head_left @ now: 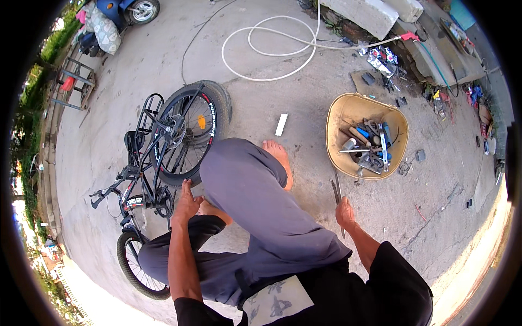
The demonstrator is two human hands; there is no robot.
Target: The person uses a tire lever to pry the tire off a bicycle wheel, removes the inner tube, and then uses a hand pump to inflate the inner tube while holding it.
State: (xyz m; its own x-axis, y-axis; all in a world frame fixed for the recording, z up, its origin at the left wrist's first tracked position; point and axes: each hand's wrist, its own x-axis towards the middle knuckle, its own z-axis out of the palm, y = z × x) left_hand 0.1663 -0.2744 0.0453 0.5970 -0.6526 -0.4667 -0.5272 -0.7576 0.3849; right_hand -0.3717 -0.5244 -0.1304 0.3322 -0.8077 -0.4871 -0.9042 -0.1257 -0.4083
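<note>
A black bicycle (142, 187) lies on its side on the concrete to my left. My left hand (186, 205) is beside its rear wheel (191, 127), fingers partly stretched out, fingertips at the lower edge of the tyre. Nothing shows in that hand. On the right, my right hand (345, 213) is closed around long, thin dark metal bars (336, 187). Their far ends point up toward the tool bucket, and one end sticks out below my fist. Whether they are joined into one tool, I cannot tell.
A yellowish bucket (333, 138) full of hand tools stands ahead on the right. A small white box (281, 124) lies near my bare foot (279, 160). Farther off are a coiled pale hose (261, 79), scattered scraps (383, 60), a blue scooter (117, 13) and a metal frame (76, 81).
</note>
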